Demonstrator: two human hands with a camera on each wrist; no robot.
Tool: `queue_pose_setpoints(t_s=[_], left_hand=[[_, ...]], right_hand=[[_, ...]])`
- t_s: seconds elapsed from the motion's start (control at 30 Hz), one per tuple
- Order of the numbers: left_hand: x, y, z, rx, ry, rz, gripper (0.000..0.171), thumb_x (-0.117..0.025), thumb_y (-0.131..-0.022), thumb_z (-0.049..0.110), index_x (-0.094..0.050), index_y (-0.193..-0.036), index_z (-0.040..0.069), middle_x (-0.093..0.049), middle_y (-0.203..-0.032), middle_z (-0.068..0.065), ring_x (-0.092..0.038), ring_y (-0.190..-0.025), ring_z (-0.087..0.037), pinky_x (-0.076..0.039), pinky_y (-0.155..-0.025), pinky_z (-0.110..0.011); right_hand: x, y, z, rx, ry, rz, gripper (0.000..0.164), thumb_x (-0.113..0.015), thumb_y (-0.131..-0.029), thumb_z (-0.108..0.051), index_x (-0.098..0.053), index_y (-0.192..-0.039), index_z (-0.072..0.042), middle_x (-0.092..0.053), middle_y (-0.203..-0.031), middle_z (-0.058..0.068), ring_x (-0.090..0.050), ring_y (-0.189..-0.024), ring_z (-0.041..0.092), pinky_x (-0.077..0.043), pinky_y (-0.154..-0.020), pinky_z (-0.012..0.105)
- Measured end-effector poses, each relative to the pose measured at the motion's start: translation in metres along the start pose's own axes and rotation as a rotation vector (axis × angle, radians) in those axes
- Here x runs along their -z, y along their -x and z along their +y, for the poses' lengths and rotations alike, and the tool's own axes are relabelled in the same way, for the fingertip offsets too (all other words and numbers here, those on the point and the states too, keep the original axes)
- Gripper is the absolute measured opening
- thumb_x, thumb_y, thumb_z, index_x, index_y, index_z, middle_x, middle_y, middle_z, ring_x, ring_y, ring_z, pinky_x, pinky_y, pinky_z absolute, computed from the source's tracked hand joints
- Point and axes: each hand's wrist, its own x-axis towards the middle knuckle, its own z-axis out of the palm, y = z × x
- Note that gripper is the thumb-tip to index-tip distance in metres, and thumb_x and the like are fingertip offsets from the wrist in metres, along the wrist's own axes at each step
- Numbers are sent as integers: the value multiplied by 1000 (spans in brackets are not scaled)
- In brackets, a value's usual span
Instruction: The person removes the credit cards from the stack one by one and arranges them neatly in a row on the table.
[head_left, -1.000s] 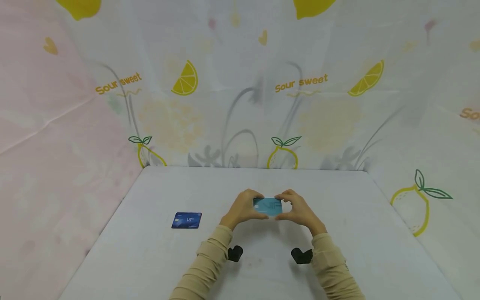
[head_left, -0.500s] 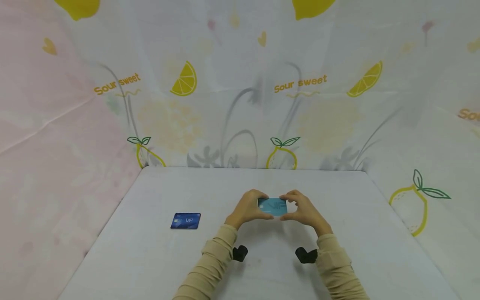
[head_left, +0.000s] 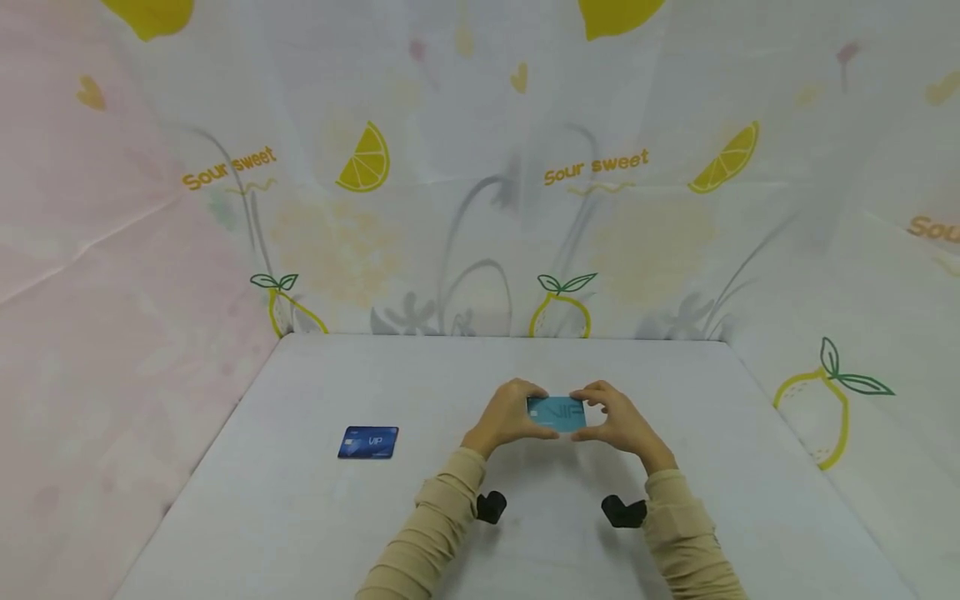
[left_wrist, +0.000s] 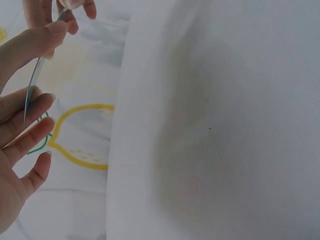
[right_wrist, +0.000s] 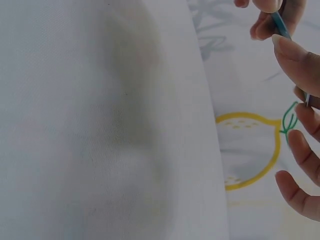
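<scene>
A light blue VIP card (head_left: 556, 414) is held up above the white table between both hands. My left hand (head_left: 512, 417) pinches its left end, thumb on the near lower edge and fingers along the top. On the opposite end, my right hand (head_left: 617, 421) pinches it in the same manner. Both wrist views show the card nearly edge-on; in the left wrist view the card (left_wrist: 34, 80) looks like a thin, slightly curved strip. A dark blue VIP card (head_left: 368, 442) lies flat on the table, left of the hands.
The white table (head_left: 360, 533) ends at a back wall of lemon-patterned cloth (head_left: 465, 233), with more cloth at both sides. Black wrist-worn pieces (head_left: 491, 507) stick out inward from both beige sleeves (head_left: 431, 533).
Both hands have shifted a little to the right together, carrying the light blue card. Their pinch on it looks unchanged. The whole scene drifts slightly left in the view.
</scene>
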Motion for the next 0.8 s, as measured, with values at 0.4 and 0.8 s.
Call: queue_pose_setpoints(t_s=[0.4, 0.8], left_hand=[[-9, -6, 9, -16, -1, -6, 58, -87, -62, 34, -69, -107, 3, -68, -103, -6, -59, -94, -16, -47, -82, -25], [-25, -14, 20, 10, -28, -25, 58, -87, -63, 35, -69, -108, 4, -68, -103, -5, -59, -93, -14, -46, -82, -23]], right_hand=[[9, 9, 7, -14, 15, 7, 57, -83, -69, -12, -60, -118, 6, -54, -111, 19, -51, -99, 40, -45, -82, 59], [18, 22, 12, -18, 26, 36, 57, -83, -69, -12, -60, -117, 7, -54, -110, 19, -52, -97, 40, -45, -79, 58]])
